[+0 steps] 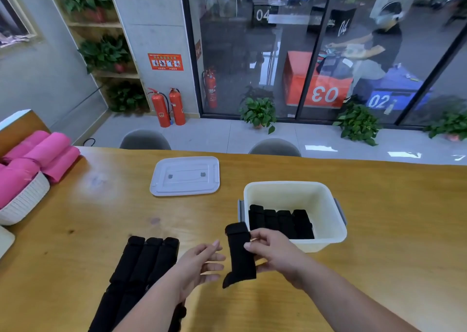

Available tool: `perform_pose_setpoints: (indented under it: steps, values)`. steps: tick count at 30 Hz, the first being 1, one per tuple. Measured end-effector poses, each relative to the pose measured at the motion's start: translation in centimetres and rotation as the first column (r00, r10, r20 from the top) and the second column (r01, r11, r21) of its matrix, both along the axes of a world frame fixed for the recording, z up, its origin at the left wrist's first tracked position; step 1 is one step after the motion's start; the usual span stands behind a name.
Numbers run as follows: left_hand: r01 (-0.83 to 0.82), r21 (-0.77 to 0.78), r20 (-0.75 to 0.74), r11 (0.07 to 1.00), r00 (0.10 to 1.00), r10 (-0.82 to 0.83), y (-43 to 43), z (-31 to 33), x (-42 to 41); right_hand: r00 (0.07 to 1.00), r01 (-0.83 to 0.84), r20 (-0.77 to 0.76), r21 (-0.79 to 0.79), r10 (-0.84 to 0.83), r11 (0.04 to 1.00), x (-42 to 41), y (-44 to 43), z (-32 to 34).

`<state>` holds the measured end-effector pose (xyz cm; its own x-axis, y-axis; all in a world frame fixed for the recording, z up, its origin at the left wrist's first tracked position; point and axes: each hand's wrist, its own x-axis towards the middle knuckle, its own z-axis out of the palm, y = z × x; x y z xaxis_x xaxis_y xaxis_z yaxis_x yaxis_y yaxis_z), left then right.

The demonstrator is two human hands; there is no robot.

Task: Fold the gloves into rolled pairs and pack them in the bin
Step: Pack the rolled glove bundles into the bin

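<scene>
- Nearest, your left hand point(199, 263) hung open, fingers loose, just left of the rolled pair point(240, 253), not touching it.
- Your right hand point(275, 253) pinched the rolled pair mid-length; its long axis ran near-to-far, far end pointing away.
- Beyond, slightly right, the bin point(328, 240) sat nearer your right hand.

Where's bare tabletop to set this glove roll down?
Bare table lies between the lid and the flat gloves, and right of the bin. Crowded: inside the bin, packed with rolls, and the left edge by the basket.
</scene>
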<state>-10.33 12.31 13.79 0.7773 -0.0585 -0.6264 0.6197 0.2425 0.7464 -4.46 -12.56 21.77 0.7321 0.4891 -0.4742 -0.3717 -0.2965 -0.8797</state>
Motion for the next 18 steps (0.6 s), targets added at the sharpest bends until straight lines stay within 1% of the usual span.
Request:
perform_pose_setpoints:
  steps: [3, 5, 8, 10, 12, 15, 18]
  values:
    - [-0.024, 0.029, 0.014, 0.999, 1.0, 0.024, 0.1, 0.2, 0.6, 0.999, 0.041, 0.022, 0.035, -0.042, 0.999, 2.2, -1.7, 1.9]
    - [-0.031, 0.067, 0.04, 0.997, 0.999, 0.028, 0.0, 0.6, 1.3, 0.996, 0.083, 0.007, 0.05, -0.083, 0.995, 3.8, -2.8, 2.7]
    - [-0.009, 0.159, 0.095, 0.987, 0.995, -0.006, -0.3, 1.7, 2.8, 0.987, 0.158, -0.019, 0.053, -0.157, 0.986, 6.1, -4.2, 3.4]
    - [0.0, 0.191, 0.142, 0.982, 0.99, -0.028, -0.5, 2.5, 4.0, 0.982, 0.188, -0.035, 0.053, -0.186, 0.981, 7.4, -4.9, 3.6]
    - [0.01, 0.229, 0.184, 0.973, 0.981, -0.054, -0.9, 3.2, 5.1, 0.976, 0.216, -0.039, 0.032, -0.215, 0.976, 8.5, -5.5, 3.7]
    - [0.026, 0.326, 0.238, 0.945, 0.965, -0.109, -1.8, 4.1, 6.5, 0.971, 0.234, -0.035, -0.014, -0.234, 0.972, 9.8, -6.3, 3.6]
    - [0.027, 0.414, 0.266, 0.91, 0.952, -0.15, -2.9, 4.4, 7.6, 0.965, 0.254, -0.044, -0.071, -0.257, 0.965, 11.0, -7.2, 2.6]
